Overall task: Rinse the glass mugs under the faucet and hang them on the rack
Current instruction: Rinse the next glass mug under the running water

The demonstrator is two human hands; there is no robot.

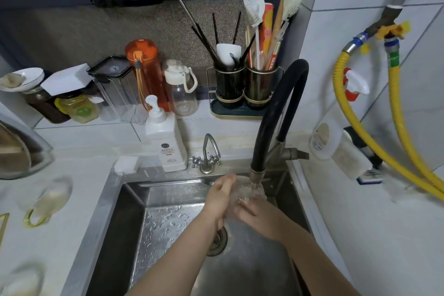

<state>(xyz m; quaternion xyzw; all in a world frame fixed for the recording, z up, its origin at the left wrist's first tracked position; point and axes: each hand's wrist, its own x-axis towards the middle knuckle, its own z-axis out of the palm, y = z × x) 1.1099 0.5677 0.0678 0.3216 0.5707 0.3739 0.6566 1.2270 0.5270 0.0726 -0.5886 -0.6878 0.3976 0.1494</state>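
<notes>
A glass mug (248, 191) is sitting under the faucet (276, 113), water pouring in, above the sink (115, 211). The left hand (219, 199) is gripping its side; the right hand (258, 215) is cupping it from below.

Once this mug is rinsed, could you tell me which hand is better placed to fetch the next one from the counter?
Probably the left hand: the waiting mug lies left of the sink.
</notes>
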